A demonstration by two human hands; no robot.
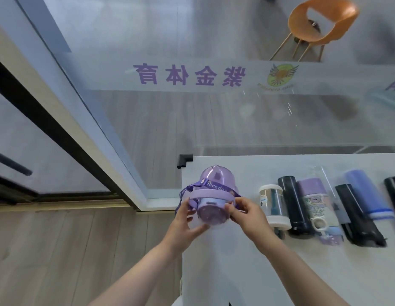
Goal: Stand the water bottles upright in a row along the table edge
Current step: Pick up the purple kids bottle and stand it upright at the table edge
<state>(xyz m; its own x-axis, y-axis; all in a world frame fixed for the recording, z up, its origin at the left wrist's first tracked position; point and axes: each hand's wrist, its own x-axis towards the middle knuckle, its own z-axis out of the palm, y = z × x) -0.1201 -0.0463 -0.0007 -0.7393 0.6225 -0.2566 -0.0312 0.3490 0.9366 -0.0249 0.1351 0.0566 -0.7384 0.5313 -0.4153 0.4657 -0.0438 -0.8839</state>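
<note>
A round purple bottle (212, 195) with a clear domed lid and a purple strap stands at the left end of the white table (247, 272). My left hand (187, 221) grips its lower left side and my right hand (247, 215) holds its right side near the strap. To the right, several bottles lie on their sides in a row: a clear bottle with white caps (272, 204), a black flask (294, 206), a purple-capped printed bottle (316, 206), a black bottle (357, 219), a blue bottle (368, 193) and a black one (393, 188) cut by the frame edge.
A black corner guard (184, 161) caps the table's far left corner. A glass wall with purple lettering (190, 74) runs right behind the table. An orange chair (320, 27) stands beyond the glass. Wooden floor (70, 250) lies left of the table.
</note>
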